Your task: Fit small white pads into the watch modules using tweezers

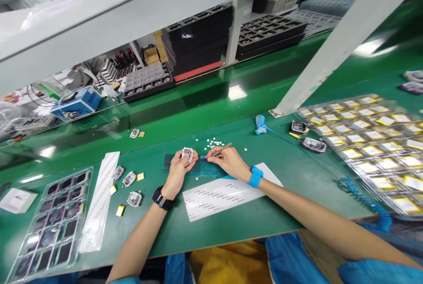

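My left hand (177, 170) is closed around a small silver-white watch housing (187, 154), its open inside facing up. Pinched in my right hand (230, 160) is a pair of slim tweezers (225, 147), with their tip pointing left, low over a teal sheet of dark strips (195, 167). That sheet lies beneath both hands, partly covered by them. Several small white pieces (214, 143) are scattered just beyond my right hand. Under my right wrist, with its blue band (255, 177), lies a printed white sheet (214, 199).
Left of my hands lie several watch housings (134, 199) with yellow-edged batteries (120, 210), a white strip (99, 204) and a tray of dark screens (74, 248). At right are a large battery tray (358, 182), a coiled blue cord (366, 200) and a slanted white post (307, 76).
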Available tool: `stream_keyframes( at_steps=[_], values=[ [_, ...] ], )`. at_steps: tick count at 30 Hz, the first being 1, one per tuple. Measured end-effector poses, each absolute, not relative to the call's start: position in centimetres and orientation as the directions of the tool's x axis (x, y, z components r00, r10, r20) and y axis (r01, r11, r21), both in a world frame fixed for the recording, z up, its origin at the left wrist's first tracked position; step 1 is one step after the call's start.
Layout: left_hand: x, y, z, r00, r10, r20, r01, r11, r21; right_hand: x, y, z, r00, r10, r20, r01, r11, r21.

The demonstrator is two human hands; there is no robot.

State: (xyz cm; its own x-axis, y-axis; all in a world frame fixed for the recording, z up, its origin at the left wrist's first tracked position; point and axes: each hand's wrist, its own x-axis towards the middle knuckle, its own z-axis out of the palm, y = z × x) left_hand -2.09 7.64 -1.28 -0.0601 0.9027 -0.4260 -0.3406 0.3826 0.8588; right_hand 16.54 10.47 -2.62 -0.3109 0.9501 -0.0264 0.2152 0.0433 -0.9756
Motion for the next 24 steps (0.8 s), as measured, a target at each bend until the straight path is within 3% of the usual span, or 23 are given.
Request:
stream_keyframes(
  at_steps=[8, 15, 19, 24],
  values=[
    [-2.1, 8.1, -1.0, -0.061, 0.874, -0.483, -0.380, 0.427, 0.821, 17.3, 11.1, -2.4, -0.415, 0.904, -0.101, 0.097, -0.066, -0.993],
    [-2.2, 7.4, 0.5, -0.027, 0.912, -0.409, -0.406, 0.364, 0.838, 17.5, 11.0, -0.6, -0.332, 0.939, -0.095, 0.030, -0.090, -0.996],
    [-1.6, 6.6, 1.7, 0.018, 0.943, -0.333, -0.429, 0.308, 0.849, 16.8, 10.0, 2.5, -0.256, 0.964, 0.072, 0.017, 0.079, -0.997],
    [-1.0, 5.4, 2.8, 0.047, 0.959, -0.281, -0.407, 0.275, 0.871, 15.8, 8.6, 4.6, -0.328, 0.898, 0.294, 0.101, 0.343, -0.934]
  ],
)
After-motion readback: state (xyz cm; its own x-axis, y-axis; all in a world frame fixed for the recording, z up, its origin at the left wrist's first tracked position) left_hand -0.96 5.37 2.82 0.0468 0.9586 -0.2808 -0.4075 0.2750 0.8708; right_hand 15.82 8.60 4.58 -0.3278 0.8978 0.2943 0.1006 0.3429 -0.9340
